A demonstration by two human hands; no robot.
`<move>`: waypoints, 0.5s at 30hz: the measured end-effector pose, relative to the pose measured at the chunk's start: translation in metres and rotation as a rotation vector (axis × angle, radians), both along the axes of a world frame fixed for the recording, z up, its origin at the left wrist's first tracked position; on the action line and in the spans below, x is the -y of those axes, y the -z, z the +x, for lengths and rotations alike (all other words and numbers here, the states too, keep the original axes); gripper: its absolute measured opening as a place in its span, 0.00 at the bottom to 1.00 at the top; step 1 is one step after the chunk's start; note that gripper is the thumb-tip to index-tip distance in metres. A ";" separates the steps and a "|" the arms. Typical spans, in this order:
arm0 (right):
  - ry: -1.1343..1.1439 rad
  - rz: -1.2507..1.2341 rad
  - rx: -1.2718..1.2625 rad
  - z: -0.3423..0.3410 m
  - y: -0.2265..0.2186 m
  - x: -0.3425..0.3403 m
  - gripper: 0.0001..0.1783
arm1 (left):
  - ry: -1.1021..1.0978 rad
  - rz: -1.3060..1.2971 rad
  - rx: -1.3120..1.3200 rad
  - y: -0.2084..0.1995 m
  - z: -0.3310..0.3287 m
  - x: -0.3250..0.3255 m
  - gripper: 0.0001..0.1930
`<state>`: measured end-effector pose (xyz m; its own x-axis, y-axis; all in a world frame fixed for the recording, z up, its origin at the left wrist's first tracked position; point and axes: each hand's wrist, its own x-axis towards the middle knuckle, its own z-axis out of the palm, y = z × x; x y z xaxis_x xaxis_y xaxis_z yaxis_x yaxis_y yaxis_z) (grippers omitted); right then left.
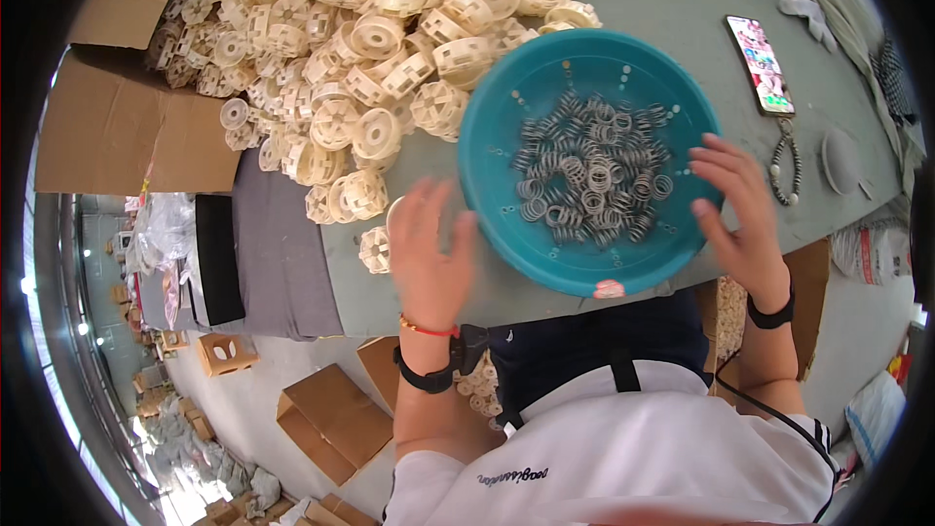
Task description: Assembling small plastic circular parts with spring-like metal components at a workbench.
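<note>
A round teal basin [497,234] stands on the grey-green table, and many metal coil springs [594,175] lie heaped in it. My right hand [742,219] is at the basin's right rim, fingers apart, holding nothing. Left of the basin, my left hand [430,258] is slightly blurred; its thumb stands away from the fingers and nothing shows in it. Beside that hand lies a cream plastic wheel-shaped part [375,249]. Another such part is mostly hidden behind its fingers; whether they touch it I cannot tell.
A large pile of cream plastic parts [336,68] covers the table's far left, beside a cardboard box [136,127]. Right of the basin lie a lit phone [760,66] with a beaded strap and a grey disc [840,162]. An opened carton [334,422] sits on the floor.
</note>
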<state>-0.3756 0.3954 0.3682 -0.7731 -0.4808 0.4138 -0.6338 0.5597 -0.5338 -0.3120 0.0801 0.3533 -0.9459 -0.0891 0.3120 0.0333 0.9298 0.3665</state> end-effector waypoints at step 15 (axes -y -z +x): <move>0.038 -0.402 0.063 0.019 -0.014 0.025 0.12 | -0.218 0.952 -0.211 -0.002 0.018 0.014 0.20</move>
<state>-0.3569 0.3707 0.3820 -0.8171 -0.2611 0.5139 -0.5756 0.3208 -0.7522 -0.2943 0.0656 0.3554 -0.8126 -0.5542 0.1806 0.0478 0.2455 0.9682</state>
